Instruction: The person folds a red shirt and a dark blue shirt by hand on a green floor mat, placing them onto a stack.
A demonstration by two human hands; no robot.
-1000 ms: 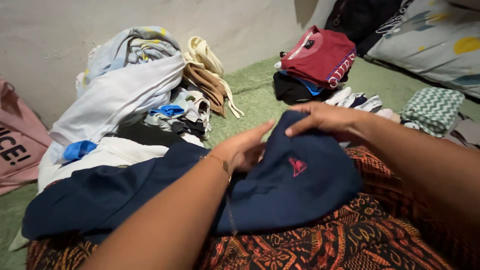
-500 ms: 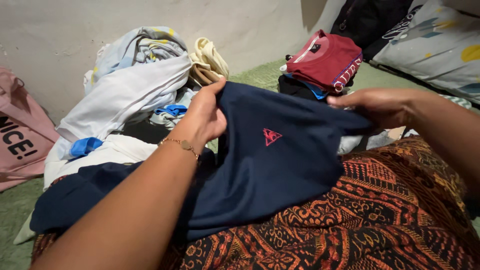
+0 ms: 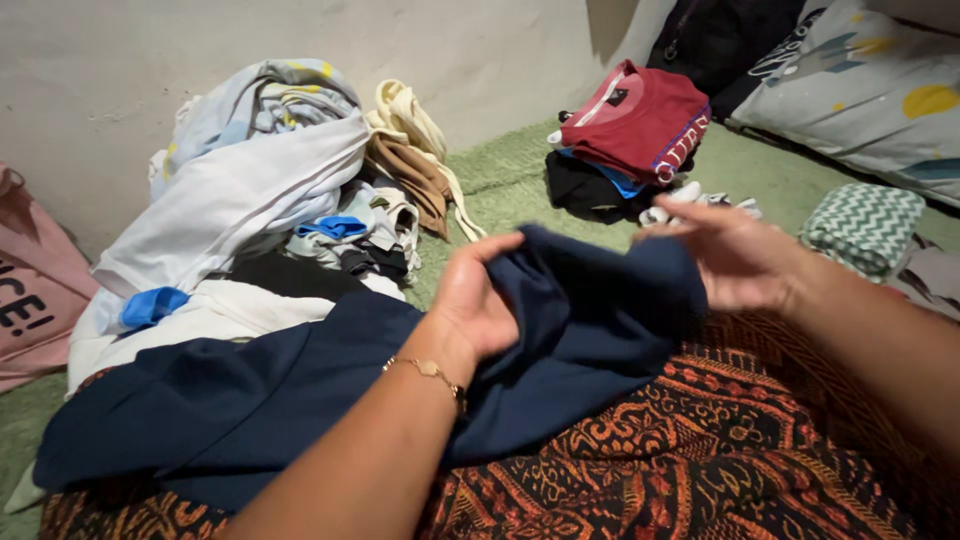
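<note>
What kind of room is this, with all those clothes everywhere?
Probably a bedroom or living space at home, on laundry day. A heap of unfolded clothes lies against the wall, a folded stack sits on the green mat, and a pillow lies beyond it.

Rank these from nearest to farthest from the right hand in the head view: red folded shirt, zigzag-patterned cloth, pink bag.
From the right hand:
1. Zigzag-patterned cloth, just to its right.
2. Red folded shirt, behind it, atop the folded stack.
3. Pink bag, far left edge.
</note>
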